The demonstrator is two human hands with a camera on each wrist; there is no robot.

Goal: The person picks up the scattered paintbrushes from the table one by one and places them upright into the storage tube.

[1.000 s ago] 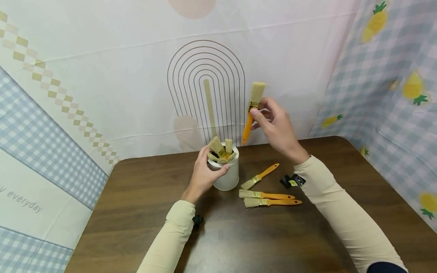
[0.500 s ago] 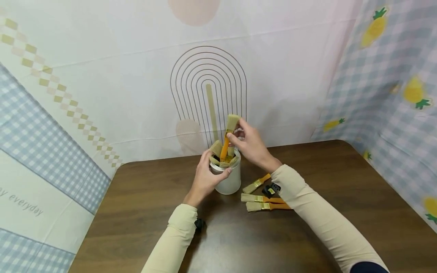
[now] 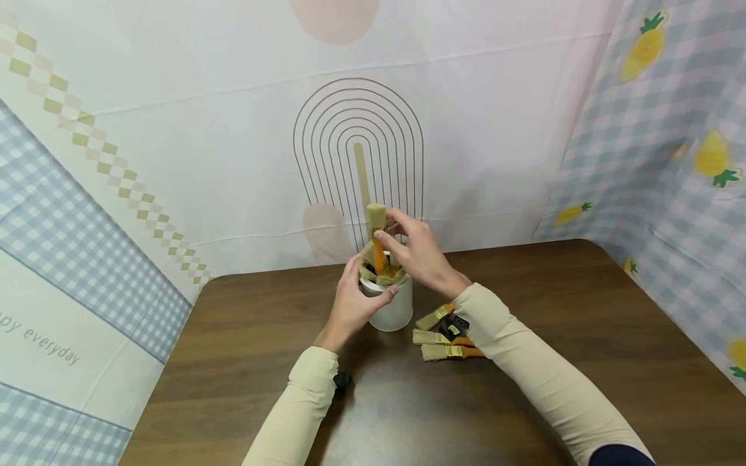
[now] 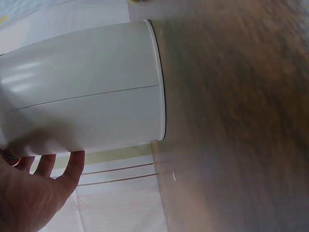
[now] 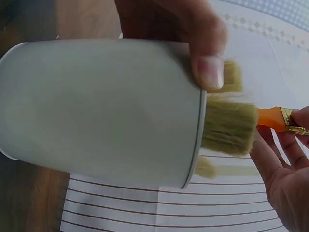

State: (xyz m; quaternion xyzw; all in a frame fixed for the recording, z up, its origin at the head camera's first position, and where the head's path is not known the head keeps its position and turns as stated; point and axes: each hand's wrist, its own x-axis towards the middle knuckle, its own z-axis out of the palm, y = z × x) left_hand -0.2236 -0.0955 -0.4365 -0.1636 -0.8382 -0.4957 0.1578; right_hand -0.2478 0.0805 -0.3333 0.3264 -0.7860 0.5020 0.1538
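A white can [image 3: 392, 313] stands on the table, with several paintbrushes [image 5: 229, 123] in it, bristles up past the rim. My left hand [image 3: 352, 301] grips the can near its top, thumb at the front rim, as the left wrist view of the can [image 4: 87, 87] also shows. Above the opening my right hand [image 3: 421, 254] pinches one paintbrush [image 3: 376, 217] by its metal band, bristles upward. Its orange handle points down into the can among the other brushes; the handle's lower end is hidden.
Three paintbrushes [image 3: 441, 353] lie on the brown table [image 3: 262, 362] right of the can, their handles partly hidden by the right wrist and its camera [image 3: 453, 325]. A printed cloth [image 3: 495, 129] hangs behind the table.
My right hand has brought the paintbrush left and down from beside the can to over its opening, handle lowered inside. My left hand keeps its grip on the can.
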